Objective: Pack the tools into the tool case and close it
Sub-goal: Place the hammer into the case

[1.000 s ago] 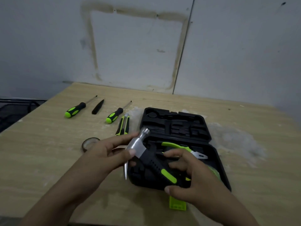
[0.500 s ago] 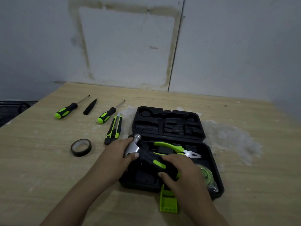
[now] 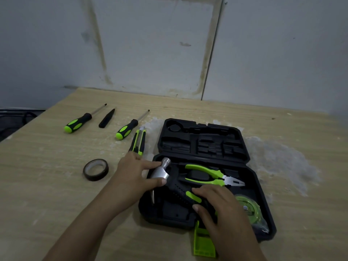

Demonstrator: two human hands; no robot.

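An open black tool case lies on the wooden table, its lid flat behind the tray. A hammer with a steel head and black-green handle lies slanted in the tray. My left hand grips its head, and my right hand presses on its handle. Green pliers sit in the tray behind the hammer, and a green tape measure fills the right corner. The case's green latch hangs open at the front.
Left of the case lie two green-black screwdrivers, a black pointed tool, a utility knife and a roll of dark tape. White dust covers the table right of the case.
The hammer has come down from above the case into the tray, with both hands lowering along with it. The camera view has shifted slightly.
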